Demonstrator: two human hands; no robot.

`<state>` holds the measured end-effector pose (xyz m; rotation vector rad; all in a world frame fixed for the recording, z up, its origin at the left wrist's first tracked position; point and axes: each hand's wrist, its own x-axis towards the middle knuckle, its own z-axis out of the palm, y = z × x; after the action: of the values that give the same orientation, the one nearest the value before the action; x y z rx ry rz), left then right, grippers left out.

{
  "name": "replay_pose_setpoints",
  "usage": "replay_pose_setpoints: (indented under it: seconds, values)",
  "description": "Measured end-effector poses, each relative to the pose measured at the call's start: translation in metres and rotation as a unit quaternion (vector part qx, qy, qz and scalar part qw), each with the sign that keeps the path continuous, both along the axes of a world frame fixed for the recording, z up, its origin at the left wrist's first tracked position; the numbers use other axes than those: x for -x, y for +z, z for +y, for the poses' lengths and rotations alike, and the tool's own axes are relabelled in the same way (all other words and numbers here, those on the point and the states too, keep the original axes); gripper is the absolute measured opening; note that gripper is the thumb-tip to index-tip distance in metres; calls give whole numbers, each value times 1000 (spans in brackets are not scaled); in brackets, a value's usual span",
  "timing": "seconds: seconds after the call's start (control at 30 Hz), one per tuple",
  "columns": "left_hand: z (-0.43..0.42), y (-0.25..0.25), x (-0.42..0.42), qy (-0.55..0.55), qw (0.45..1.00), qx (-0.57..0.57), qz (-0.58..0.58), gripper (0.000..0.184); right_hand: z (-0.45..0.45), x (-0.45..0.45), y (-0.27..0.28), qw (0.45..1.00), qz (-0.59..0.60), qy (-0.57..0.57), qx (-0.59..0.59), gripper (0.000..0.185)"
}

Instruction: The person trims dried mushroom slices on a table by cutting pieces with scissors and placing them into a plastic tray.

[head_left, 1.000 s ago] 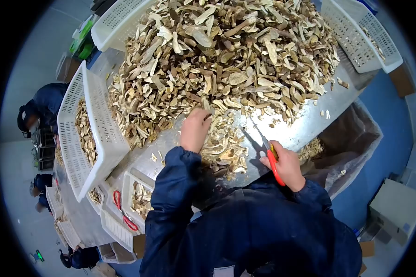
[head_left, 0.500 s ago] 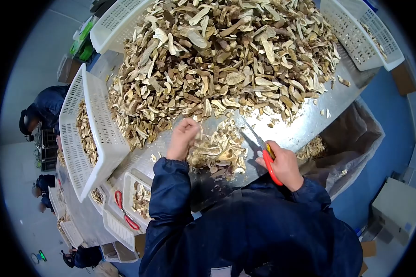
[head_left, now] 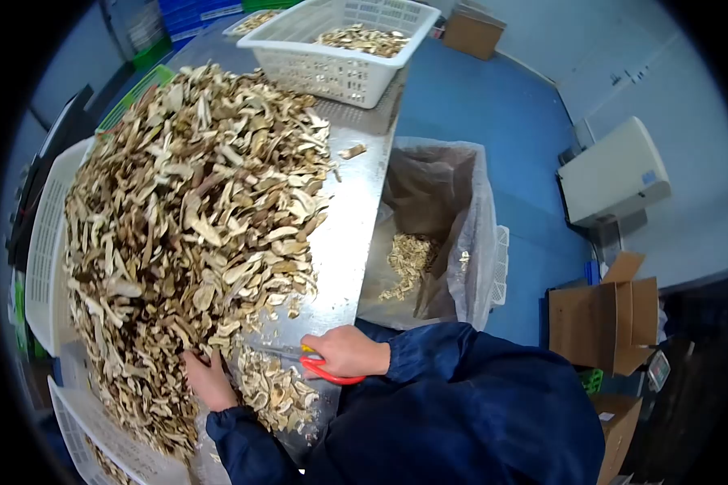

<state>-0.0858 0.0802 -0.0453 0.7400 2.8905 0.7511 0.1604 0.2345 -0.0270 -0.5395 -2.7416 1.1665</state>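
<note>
L hand (head_left: 208, 381), half-open, is touching pile (head_left: 178, 210), hold unclear; R hand (head_left: 349, 351) is gripping scissors (head_left: 333, 375), L-ward blades (head_left: 283, 352) poss. nicking L hand.

No lettering can be read; the blue label (head_left: 649, 177) on the white unit (head_left: 611, 176) is too small.

A heap of slices (head_left: 190, 218) spread over the left of the worktop (head_left: 344, 259), with a smaller pile (head_left: 279, 396) at its near edge. Scissors (head_left: 332, 375) sat in the right hand (head_left: 349, 353), just beside that pile. A basket (head_left: 323, 74) stood beyond the heap; an open bag (head_left: 479, 234), pieces (head_left: 412, 257) inside, stood right of the worktop.
</note>
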Motion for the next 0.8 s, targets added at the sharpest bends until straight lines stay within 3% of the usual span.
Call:
replay_pose_setpoints:
  seconds: [0.17,0.23,0.3,0.4,0.57,0.63,0.67,0.7,0.77,0.8]
  values:
    - [-10,-1,6,-30,999,-3,-45,34,2,3,3,1000,-19,3,24,55]
    - [-18,-2,12,-64,990,-49,-116,38,2,1,3,1000,-11,-7,19,50]
    - [-30,23,4,-25,881,-240,-407,45,0,2,0,1000,-4,-10,20,46]
    - [-44,38,-11,-43,660,-460,-592,51,1,2,0,1000,-7,-13,16,42]
    - [-54,22,-36,5,664,-490,-565,47,6,2,3,998,-38,0,51,41]
    - [-38,47,-61,17,609,-492,-622,45,4,1,-2,1000,11,-7,23,43]
    - [-45,24,-58,63,589,-494,-636,43,8,0,4,999,-9,11,40,43]
    - [-37,30,-61,16,593,-505,-626,42,6,-2,0,999,37,6,35,42]
    - [-29,54,-67,62,660,-451,-597,42,4,-1,14,999,21,-6,31,43]
    - [-29,55,-66,46,661,-459,-591,41,2,0,20,999,3,-1,49,46]
